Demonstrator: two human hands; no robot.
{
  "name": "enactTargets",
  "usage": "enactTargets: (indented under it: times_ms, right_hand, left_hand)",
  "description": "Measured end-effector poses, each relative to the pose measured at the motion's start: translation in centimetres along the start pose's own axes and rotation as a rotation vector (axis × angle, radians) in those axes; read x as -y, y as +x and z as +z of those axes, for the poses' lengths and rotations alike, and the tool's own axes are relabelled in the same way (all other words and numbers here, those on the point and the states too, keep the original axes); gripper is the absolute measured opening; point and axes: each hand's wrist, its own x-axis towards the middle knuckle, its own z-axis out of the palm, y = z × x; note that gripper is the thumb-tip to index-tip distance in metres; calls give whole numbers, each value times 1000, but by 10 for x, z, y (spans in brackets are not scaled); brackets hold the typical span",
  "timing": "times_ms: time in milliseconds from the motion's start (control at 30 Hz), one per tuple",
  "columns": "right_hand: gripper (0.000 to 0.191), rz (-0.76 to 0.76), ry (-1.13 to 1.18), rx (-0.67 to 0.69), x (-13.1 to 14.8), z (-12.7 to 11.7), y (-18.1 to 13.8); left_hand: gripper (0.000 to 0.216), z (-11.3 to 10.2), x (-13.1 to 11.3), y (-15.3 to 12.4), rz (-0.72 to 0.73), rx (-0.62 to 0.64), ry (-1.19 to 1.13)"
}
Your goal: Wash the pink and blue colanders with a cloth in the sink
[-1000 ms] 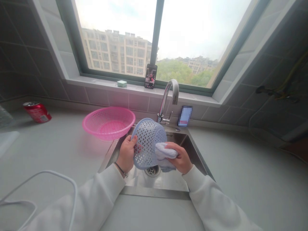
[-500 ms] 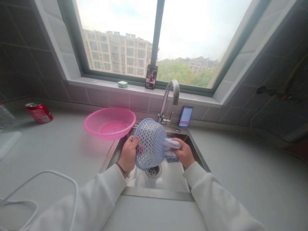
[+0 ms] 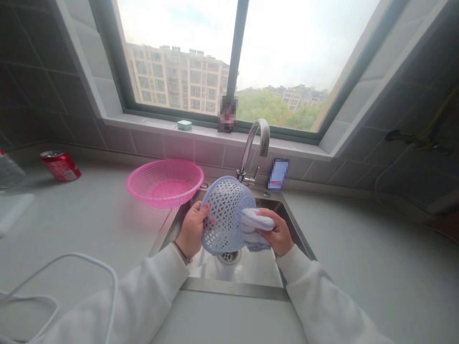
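Observation:
A light blue plastic basket [image 3: 224,217] with a pattern of small holes is tilted on its side above the sink [image 3: 251,267]. My left hand [image 3: 192,229] grips its rim on the left, thumb on the outside and the other fingers mostly hidden. In my right hand [image 3: 278,232] is a folded white cloth [image 3: 256,224], pressed against the basket's base on the right. The sink drain [image 3: 229,257] shows below the basket.
Behind the sink rise a curved metal faucet [image 3: 263,136] and a leaning phone [image 3: 278,173]. A pink basket [image 3: 165,184] stands at the sink's left edge. Farther left are a red can [image 3: 60,166] and a white cable [image 3: 114,296]. A small green box [image 3: 184,125] sits on the sill.
My right hand and the cloth have shifted slightly, and more of the cloth now shows over the basket's base. The basket has turned a little; my left hand keeps its hold.

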Motion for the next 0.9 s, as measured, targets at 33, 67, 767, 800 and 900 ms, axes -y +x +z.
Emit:
enactTargets:
  times_ms: [33, 67, 767, 800, 900]
  right_hand:
    - [34, 2, -5, 8, 0, 0, 0]
    - [33, 24, -25, -6, -1, -1, 1]
    - [33, -18, -62, -57, -6, -17, 0]
    - [33, 41, -72, -111, -11, -20, 3]
    - [34, 128, -92, -238, -17, -25, 6]
  left_hand:
    - [52, 0, 0, 0, -3, 2, 5]
    - [53, 0, 1, 0, -5, 3, 12]
    - [52, 5, -1, -4, -38, 89, 95]
    - [53, 6, -1, -4, -37, 96, 103]
    - [54, 7, -3, -6, -24, 116, 123]
